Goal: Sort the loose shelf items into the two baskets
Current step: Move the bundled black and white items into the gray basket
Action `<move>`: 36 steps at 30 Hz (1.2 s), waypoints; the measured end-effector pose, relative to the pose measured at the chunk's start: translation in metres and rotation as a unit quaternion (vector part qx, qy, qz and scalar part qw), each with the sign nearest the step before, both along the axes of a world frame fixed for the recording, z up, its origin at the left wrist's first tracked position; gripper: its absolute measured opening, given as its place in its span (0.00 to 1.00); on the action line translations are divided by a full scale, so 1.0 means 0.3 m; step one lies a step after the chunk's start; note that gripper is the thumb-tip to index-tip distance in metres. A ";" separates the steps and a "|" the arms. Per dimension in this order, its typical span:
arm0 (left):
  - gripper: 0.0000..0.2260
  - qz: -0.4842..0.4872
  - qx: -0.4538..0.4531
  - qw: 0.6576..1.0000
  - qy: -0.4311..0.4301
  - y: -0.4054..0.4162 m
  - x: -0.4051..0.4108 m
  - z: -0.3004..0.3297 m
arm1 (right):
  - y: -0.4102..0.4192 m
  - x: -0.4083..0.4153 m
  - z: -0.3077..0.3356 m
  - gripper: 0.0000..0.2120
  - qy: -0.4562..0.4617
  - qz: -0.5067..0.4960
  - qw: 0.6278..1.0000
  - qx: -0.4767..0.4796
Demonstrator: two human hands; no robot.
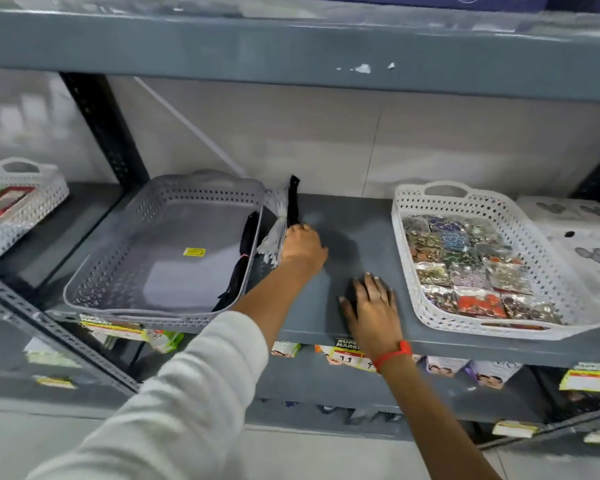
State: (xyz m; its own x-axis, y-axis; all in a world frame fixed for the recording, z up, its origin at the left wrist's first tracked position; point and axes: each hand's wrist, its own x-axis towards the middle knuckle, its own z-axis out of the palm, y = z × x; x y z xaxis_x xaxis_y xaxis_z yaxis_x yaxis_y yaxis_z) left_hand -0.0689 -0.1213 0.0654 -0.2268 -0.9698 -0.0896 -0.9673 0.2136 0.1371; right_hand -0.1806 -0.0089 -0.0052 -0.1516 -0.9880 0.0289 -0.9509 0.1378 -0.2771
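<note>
Two hands: left (303,245) clutching zippers (284,220).

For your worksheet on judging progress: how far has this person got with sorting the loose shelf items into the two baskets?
Nearly finished, it seems. Done: the white basket is full of bead packets, and a dark strip lies in the grey basket. In hand: the left hand grips a white and black bundle beside the grey basket. Left: placing that bundle; the right hand rests flat on the shelf, and anything under it is hidden.

A third white basket (21,199) sits on the neighbouring shelf at far left, and price tags (347,355) hang along the shelf's front edge.
</note>
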 end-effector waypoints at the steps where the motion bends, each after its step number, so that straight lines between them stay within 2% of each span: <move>1: 0.24 0.002 0.000 0.999 -0.035 -0.016 -0.005 -0.012 | 0.001 -0.001 -0.006 0.26 0.003 0.000 1.000 -0.003; 5: 0.20 0.026 -0.015 0.994 -0.109 -0.056 -0.024 -0.051 | -0.003 0.001 -0.012 0.37 0.014 -0.005 1.000 -0.019; 10: 0.14 0.044 -0.042 0.993 -0.097 -0.068 -0.015 -0.067 | -0.007 0.003 -0.018 0.36 0.026 -0.015 0.999 -0.031; 12: 0.11 0.050 -0.038 0.997 -0.054 -0.072 -0.001 -0.067 | -0.006 0.003 -0.016 0.36 0.031 -0.016 0.999 -0.028; 15: 0.08 0.063 -0.044 0.995 0.071 -0.060 0.022 -0.037 | -0.001 0.005 -0.012 0.37 0.030 -0.015 0.999 -0.026; 19: 0.08 0.082 -0.077 0.972 0.205 -0.029 0.057 0.044 | 0.003 0.006 -0.010 0.30 0.027 -0.023 0.999 -0.022; 22: 0.08 0.093 -0.107 0.950 0.280 -0.004 0.104 0.121 | 0.003 0.011 -0.012 0.31 0.022 -0.028 0.998 -0.042; 26: 0.07 0.069 -0.191 0.918 0.339 0.063 0.220 0.228 | 0.007 0.015 -0.008 0.23 0.021 -0.024 0.999 -0.032; 28: 0.07 0.055 -0.233 0.909 0.340 0.099 0.293 0.272 | 0.007 0.013 -0.009 0.22 0.023 -0.025 0.999 -0.032; 31: 0.09 0.036 -0.265 0.914 0.306 0.143 0.410 0.307 | 0.010 0.017 -0.012 0.26 0.020 -0.030 0.999 -0.037; 33: 0.09 0.039 -0.257 0.920 0.295 0.161 0.484 0.298 | 0.011 0.020 -0.012 0.27 0.016 -0.031 0.999 -0.038; 36: 0.09 0.044 -0.212 0.940 0.262 0.172 0.553 0.241 | 0.009 0.019 -0.013 0.23 0.014 -0.034 0.999 -0.038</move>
